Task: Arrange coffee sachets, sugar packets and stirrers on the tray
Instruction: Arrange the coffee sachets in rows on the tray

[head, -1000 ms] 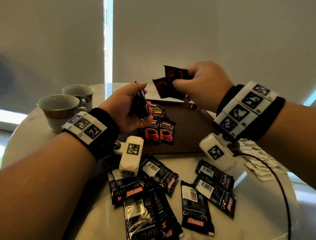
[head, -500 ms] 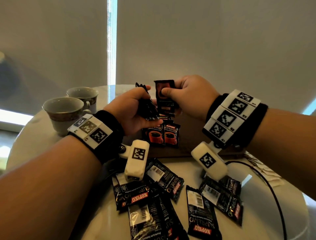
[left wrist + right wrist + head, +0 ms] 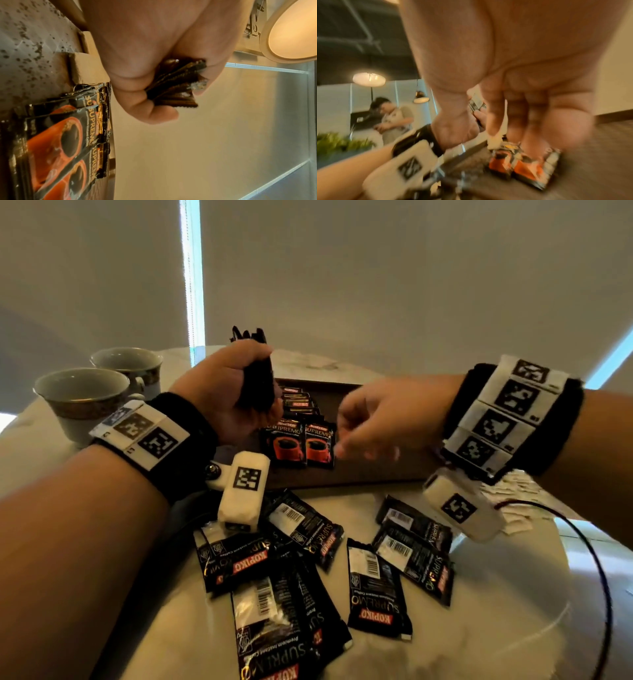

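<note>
The right hand [image 3: 383, 422], which half a second before had pinched a sachet beside the left hand [image 3: 222, 398], hung over the tray [image 3: 376, 467], blurred, grip indeterminable. The sachet had apparently joined the left hand's clamped bundle [image 3: 257, 381]. Flat glossy foil sachets [image 3: 298, 443] lay shingled on the tray; others [image 3: 375, 587] littered the tabletop [image 3: 479, 628].
</note>
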